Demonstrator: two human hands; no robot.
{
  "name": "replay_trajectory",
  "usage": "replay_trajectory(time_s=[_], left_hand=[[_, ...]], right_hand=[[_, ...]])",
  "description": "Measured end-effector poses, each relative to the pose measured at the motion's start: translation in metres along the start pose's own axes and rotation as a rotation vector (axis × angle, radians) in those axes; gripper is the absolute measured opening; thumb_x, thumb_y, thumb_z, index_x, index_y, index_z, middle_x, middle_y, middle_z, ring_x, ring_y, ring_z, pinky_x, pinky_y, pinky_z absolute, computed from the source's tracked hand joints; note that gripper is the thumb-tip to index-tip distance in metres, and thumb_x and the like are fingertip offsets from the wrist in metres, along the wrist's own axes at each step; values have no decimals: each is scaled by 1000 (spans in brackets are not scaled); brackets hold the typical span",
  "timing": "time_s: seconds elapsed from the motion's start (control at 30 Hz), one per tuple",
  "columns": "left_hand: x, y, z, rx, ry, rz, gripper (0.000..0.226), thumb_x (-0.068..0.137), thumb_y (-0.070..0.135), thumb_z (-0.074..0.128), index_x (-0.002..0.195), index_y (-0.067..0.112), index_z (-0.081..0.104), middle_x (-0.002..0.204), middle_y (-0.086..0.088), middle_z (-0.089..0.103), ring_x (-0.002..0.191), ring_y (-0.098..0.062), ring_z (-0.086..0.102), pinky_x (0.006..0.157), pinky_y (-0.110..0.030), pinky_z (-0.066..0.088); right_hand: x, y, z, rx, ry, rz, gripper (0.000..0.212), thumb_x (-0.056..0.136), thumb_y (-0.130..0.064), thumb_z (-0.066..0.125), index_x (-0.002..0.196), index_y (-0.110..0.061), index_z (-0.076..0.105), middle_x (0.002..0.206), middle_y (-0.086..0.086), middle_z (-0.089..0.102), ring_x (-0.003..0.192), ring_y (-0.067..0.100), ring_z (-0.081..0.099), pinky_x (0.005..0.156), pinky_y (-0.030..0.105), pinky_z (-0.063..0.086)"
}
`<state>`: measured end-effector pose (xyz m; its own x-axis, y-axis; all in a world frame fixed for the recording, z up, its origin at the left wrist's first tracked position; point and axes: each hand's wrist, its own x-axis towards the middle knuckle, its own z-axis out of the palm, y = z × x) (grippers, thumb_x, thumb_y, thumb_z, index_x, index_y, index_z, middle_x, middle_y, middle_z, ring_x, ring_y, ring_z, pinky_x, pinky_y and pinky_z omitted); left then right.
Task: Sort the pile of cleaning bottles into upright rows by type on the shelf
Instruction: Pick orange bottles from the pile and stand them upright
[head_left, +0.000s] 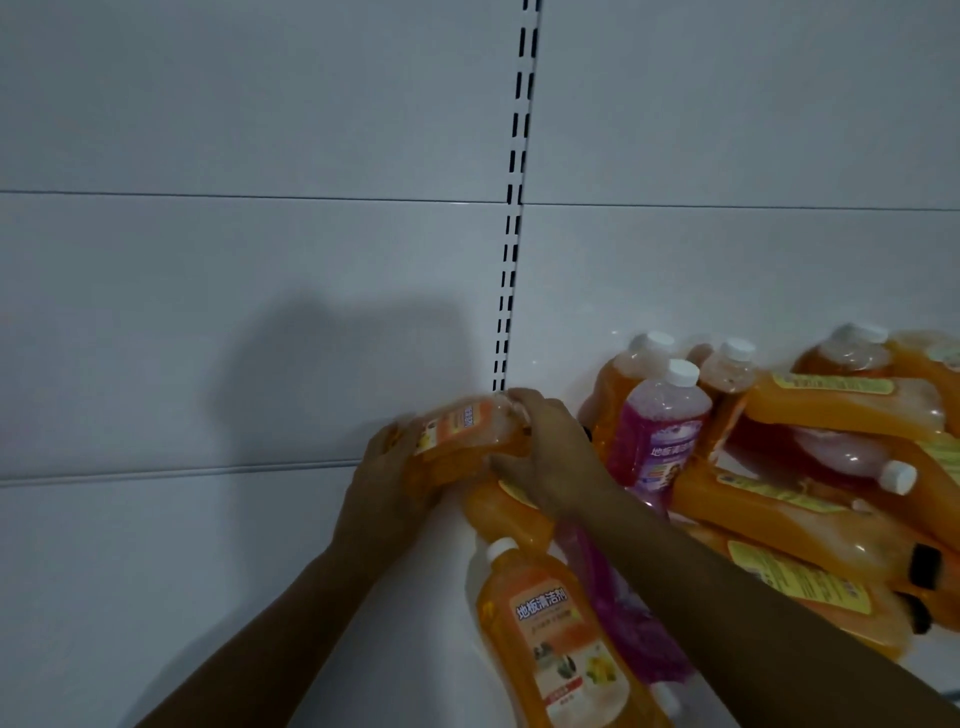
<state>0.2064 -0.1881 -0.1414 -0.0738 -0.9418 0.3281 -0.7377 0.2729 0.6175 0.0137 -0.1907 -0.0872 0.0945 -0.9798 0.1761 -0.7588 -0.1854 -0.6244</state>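
An orange bottle is gripped between both hands, tilted on its side just above the shelf. The left hand is curled round its lower body, and the right hand is wrapped over its neck end (the cap is hidden under the fingers). The bottle is blurred, so its label cannot be read.

Just below the hands a second orange bottle lies on the shelf, partly covered by the right wrist. Nearer the camera a labelled orange bottle lies with its white cap pointing away, and a purple bottle lies beside it under the right forearm.

To the right an upright purple bottle with a white cap is seen, with two orange bottles standing behind it. Beyond these, a pile of orange bottles is heaped on its sides against the white back panel. A slotted upright rail runs down the panel to a point just above the hands.
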Motion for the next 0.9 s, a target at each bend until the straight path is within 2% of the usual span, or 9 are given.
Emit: replay_trajectory(time_s=[0.07, 0.17, 0.23, 0.3, 0.4, 0.47, 0.63, 0.77, 0.9], left_hand=[[-3, 4, -3, -14, 7, -3, 74, 78, 51, 60, 140, 14, 46, 137, -10, 51, 123, -27, 52, 96, -33, 42], [-8, 12, -8, 10, 13, -9, 72, 81, 43, 69, 140, 7, 46, 134, -16, 54, 121, -31, 53, 95, -29, 36], [-13, 22, -15, 47, 35, 14, 75, 80, 44, 70, 140, 6, 47, 132, -16, 55, 119, -32, 54, 94, -32, 40], [-21, 33, -21, 47, 68, 30, 74, 78, 36, 76, 138, 4, 48, 129, -17, 56, 115, -32, 56, 91, -34, 44], [-38, 59, -26, 73, 116, 50, 76, 78, 30, 79, 141, 6, 45, 137, -19, 52, 122, -34, 52, 100, -45, 45], [-52, 82, -24, 81, 132, 61, 78, 78, 34, 78, 143, 8, 43, 141, -19, 49, 127, -34, 49, 104, -49, 42], [-96, 167, 5, 27, 143, 144, 75, 80, 46, 71, 143, 13, 45, 141, -15, 49, 127, -32, 48, 104, -47, 43], [-122, 255, 54, 6, 127, 291, 72, 77, 30, 79, 140, 12, 49, 136, -16, 53, 124, -34, 50, 99, -41, 42], [-144, 347, 109, -40, 85, 396, 80, 72, 23, 83, 141, 8, 46, 143, -21, 46, 132, -37, 43, 103, -41, 37]], right_hand=[[-2, -6, -2, 61, 36, -14, 82, 78, -24, 79, 145, -22, 31, 138, 6, 44, 123, 20, 48, 92, 22, 42], [-8, -15, -10, 121, 66, -29, 92, 76, -23, 81, 149, -20, 25, 144, 7, 41, 129, 22, 44, 102, 34, 44], [-16, -19, -18, 139, 85, -37, 94, 75, -24, 82, 150, -18, 25, 145, 7, 40, 131, 23, 42, 104, 40, 44], [-28, -21, -28, 163, 103, -55, 93, 76, -25, 82, 150, -17, 25, 147, 7, 40, 133, 23, 40, 106, 36, 41], [-52, -19, -48, 178, 140, -106, 92, 78, -26, 80, 150, -15, 25, 149, 7, 38, 136, 22, 36, 102, 25, 33], [-74, -14, -67, 197, 157, -122, 90, 79, -27, 79, 150, -15, 24, 151, 7, 35, 138, 23, 34, 108, 27, 33], [-146, 28, -131, 214, 259, -129, 91, 77, -30, 80, 149, -17, 27, 150, 4, 38, 134, 22, 40, 108, 42, 41], [-216, 84, -200, 219, 360, -87, 90, 80, -32, 77, 151, -20, 24, 153, 2, 34, 139, 20, 35, 112, 42, 36], [-278, 142, -266, 227, 469, -6, 92, 78, -35, 79, 150, -25, 24, 150, -3, 39, 135, 18, 41, 106, 46, 43]])
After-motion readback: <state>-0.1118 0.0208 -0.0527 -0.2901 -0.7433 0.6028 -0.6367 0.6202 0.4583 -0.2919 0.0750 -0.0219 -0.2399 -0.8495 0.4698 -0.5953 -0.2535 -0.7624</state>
